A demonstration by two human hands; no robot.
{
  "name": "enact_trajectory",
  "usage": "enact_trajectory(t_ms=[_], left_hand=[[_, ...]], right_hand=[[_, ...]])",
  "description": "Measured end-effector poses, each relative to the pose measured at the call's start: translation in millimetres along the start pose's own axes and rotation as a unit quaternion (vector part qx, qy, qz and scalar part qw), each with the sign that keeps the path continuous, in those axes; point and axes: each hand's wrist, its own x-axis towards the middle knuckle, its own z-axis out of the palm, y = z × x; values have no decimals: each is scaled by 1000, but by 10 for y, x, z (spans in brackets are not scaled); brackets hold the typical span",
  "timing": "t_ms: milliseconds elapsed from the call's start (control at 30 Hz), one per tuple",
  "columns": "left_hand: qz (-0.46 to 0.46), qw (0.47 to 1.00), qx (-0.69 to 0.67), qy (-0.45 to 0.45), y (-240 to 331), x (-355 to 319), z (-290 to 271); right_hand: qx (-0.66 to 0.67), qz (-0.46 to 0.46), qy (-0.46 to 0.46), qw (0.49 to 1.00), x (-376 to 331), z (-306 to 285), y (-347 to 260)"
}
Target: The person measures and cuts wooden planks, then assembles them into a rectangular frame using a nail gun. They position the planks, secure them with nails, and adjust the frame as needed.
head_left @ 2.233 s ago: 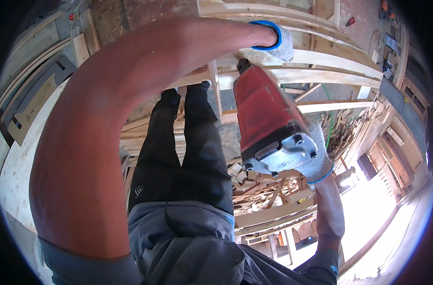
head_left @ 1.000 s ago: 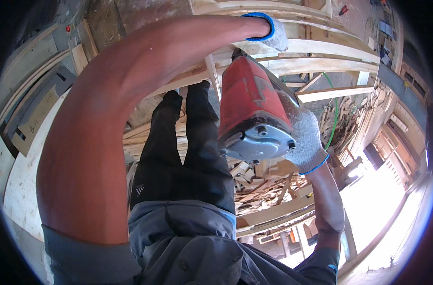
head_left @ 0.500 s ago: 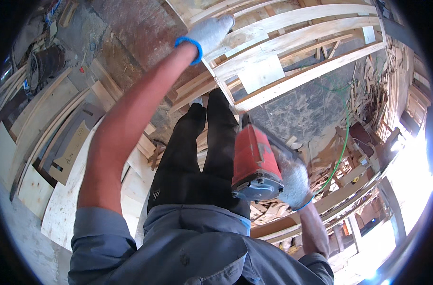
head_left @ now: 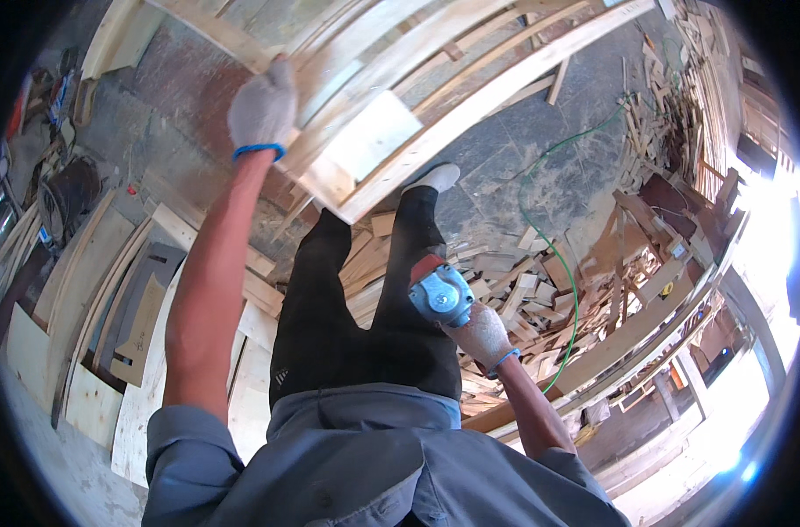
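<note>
L hand [head_left: 264, 107], gloved, is gripping the end piece of the wooden frame [head_left: 457, 136], fingers apparently curling round its edge; fingertips are blurring a bit. R hand [head_left: 479, 336], also gloved, is holding a red & grey power tool [head_left: 441, 294] low, in front of the legs [head_left: 317, 290] & well apart from the frame. Frame is lying across the upper mid, its near corner pointing at the person.

Progress: slats are running roughly parallel w/ the long rail & meeting the end piece, so the frame is looking largely put together, IMO. Whether all joints are fixed, can't tell: blur's hiding detail & the top edge is cutting off the far part. A pale panel [head_left: 374, 132] is sitting at the near corner, b/w slats & rail; can't tell if it's attached. Tool isn't touching any joint rn.

Edges/room: dark floor [head_left: 540, 145] is showing beyond the long rail, prob. the best room for moving. Scrap wood [head_left: 523, 299] is crowding the R side below, a green hose [head_left: 576, 303] is curving past it (poss. snag), & leaning boards [head_left: 141, 417] are hemming in the L.
</note>
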Motion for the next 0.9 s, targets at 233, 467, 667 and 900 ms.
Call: enact_trajectory(t_ms=[233,467,667,900], left_hand=[[223,927,275,120,-526,109,21],[70,992,60,82,-571,191,-66],[9,991,45,126,-512,86,-83],[157,965,30,209,1047,-529,53]], right_hand=[[-45,-3,19,999,300,-898,300],[-141,10,121,982,354,-1881,1072],[-149,75,116,979,479,-2688,1766],[-112,107,95,983,1031,-3388,2919]])
